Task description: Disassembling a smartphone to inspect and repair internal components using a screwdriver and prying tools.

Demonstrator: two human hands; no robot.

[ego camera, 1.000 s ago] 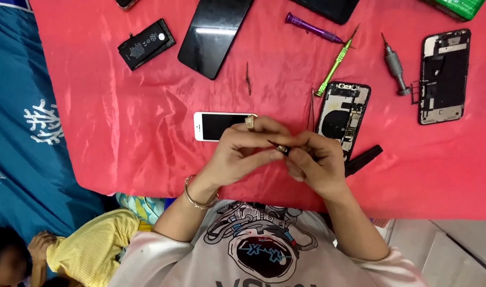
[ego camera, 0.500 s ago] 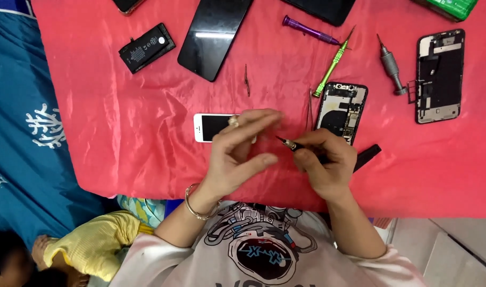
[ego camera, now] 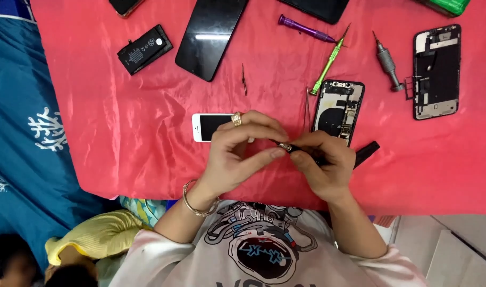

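A black screwdriver (ego camera: 328,154) with a silvery collar near its tip lies crosswise between the two hands, above the red cloth (ego camera: 120,138) and just in front of the person's chest. The right hand (ego camera: 321,166) is wrapped around its handle, whose dark end sticks out past the far side of that hand. The left hand (ego camera: 242,151) pinches the tip end between thumb and fingertips; it wears a gold ring, and a bangle sits on the wrist.

Directly beyond the left hand, partly hidden by its fingers, lies one small white phone (ego camera: 210,126), screen up. Just beyond the right hand lies an opened phone body (ego camera: 338,109) with its inner parts showing; a second opened phone shell (ego camera: 436,72) lies well to the right of that hand, so two open bodies in all. Thin tweezers (ego camera: 307,109) lie between the white phone and the nearer body.

Farther out are three more screwdrivers: a green one (ego camera: 328,62), a purple one (ego camera: 306,28) and a grey one (ego camera: 387,62). One detached black screen panel (ego camera: 211,36) and one black battery (ego camera: 144,49) lie far beyond the left hand. A small dark pin-like piece (ego camera: 243,79) lies between the panel and the hands.

No trays or boxes show clearly on the cloth.
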